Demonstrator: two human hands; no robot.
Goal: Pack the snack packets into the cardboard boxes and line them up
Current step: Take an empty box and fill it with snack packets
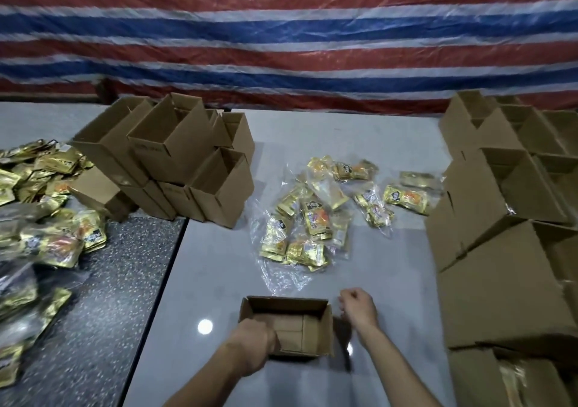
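Here, the left hand (255, 348) grasps the near left corner of an open cardboard box (312, 328), with the fingers curled over the edge of its wall. The box stands upright on the white table (212, 281), and inside it I see only the bottom flaps. Just right of the box, beside its right wall, the right hand (358, 308) is loosely clenched and holds nothing that I can see. Beyond the far edge of the box, a strip of table separates it from the snack packets (312, 219), which lie scattered on clear plastic. Far to the left of the grip stands a stack of empty boxes (175, 156). To the right, more boxes (500, 219) crowd that side. Close on the left of the grip, the table edge meets a dark speckled surface (109, 281).
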